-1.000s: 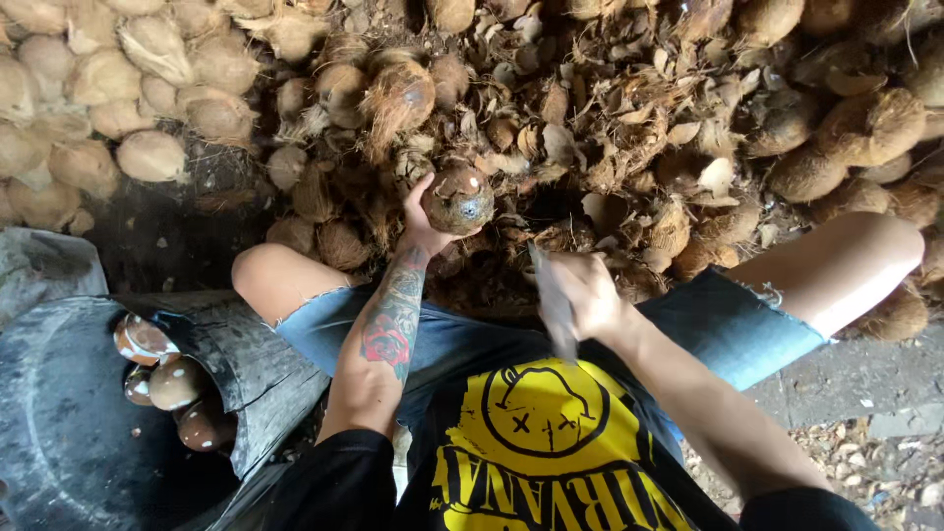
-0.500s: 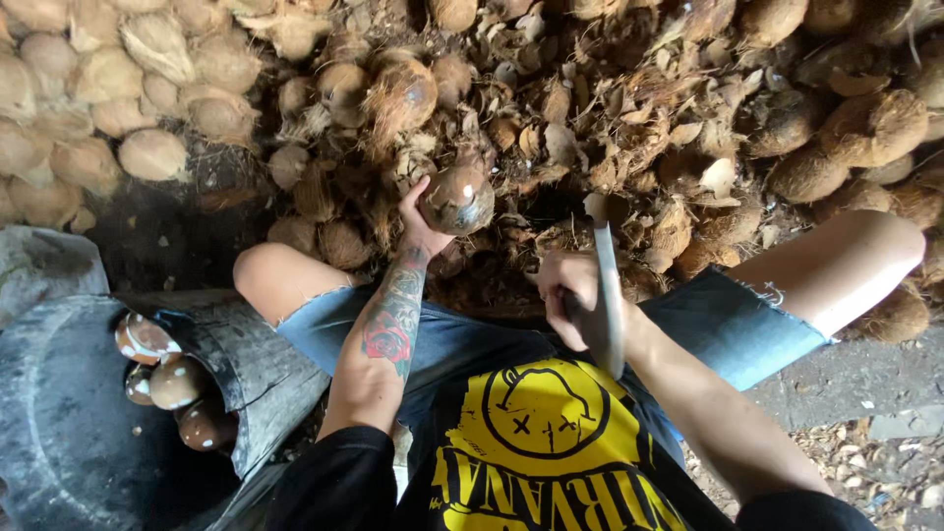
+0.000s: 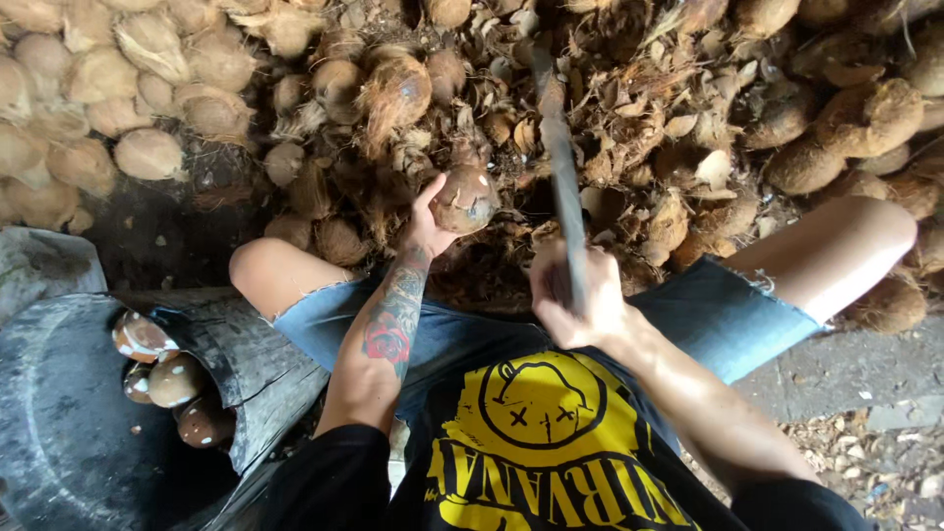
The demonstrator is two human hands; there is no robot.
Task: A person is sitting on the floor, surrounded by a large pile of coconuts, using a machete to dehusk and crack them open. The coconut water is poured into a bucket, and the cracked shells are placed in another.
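Head view: left hand (image 3: 425,224) gripping brown coconut (image 3: 464,200), right hand (image 3: 575,300) clenched around raised blade (image 3: 559,147).

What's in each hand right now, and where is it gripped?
Left hand cups a coconut from its side; right hand grips a long blade by its handle end.

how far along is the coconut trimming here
Done: a few trimmed coconuts lie in the dark tub. In hand: the left hand holds a coconut, and the right hand holds a long blade. Left: a large heap of husked coconuts lies ahead.
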